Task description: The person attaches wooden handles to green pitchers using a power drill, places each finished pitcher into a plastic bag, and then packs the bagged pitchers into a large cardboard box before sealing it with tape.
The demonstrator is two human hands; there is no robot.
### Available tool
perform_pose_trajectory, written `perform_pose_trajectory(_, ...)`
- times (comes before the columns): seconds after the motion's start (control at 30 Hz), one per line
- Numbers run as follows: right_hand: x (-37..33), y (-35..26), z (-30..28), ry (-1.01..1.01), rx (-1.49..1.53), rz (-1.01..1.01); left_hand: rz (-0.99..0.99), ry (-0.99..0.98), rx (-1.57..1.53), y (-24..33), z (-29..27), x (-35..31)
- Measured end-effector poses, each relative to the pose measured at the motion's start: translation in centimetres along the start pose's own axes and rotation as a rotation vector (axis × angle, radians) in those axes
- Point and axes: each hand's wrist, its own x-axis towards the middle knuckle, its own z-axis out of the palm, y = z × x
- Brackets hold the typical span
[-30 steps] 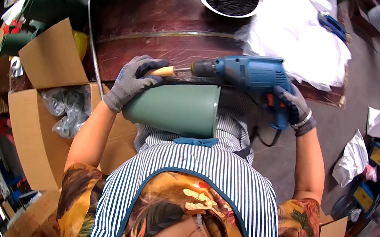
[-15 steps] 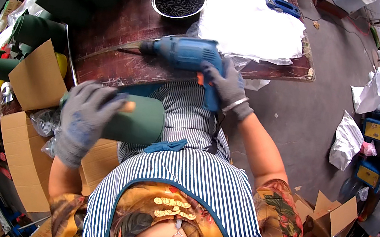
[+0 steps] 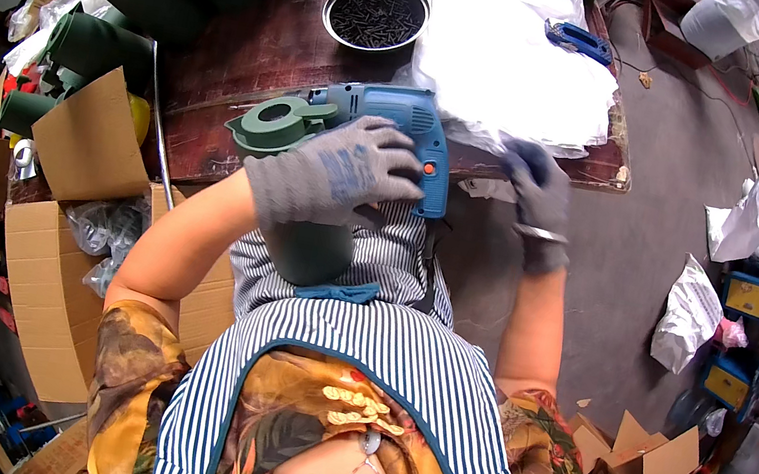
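My gloved left hand (image 3: 340, 174) arches over the green vessel (image 3: 306, 252) in my lap, its fingers bent and slightly apart; I cannot tell whether they grip it. Past that hand, a round green top (image 3: 262, 127) faces up near the edge of the dark red surface (image 3: 254, 27). The blue drill (image 3: 411, 113) is at that edge, grip toward me, just beside my left fingers. My gloved right hand (image 3: 540, 204) is blurred, near the white sheets (image 3: 511, 67); whether its fingers are together I cannot tell. Beyond the drill sits a bowl (image 3: 369, 47) of slim black pieces (image 3: 374, 18).
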Motion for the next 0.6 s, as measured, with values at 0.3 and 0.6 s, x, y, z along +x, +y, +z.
perform_pose_trajectory(0.3,-3.9,-8.8,-1.8,-0.051,-0.407,-0.455,-0.356,0.438,-0.076,1.9,1.2,9.0)
perform_pose_trajectory(0.6,-3.0,-5.3,3.3,0.334,-0.636,-0.489,-0.848,0.43,-1.357,-2.0,2.4,12.5)
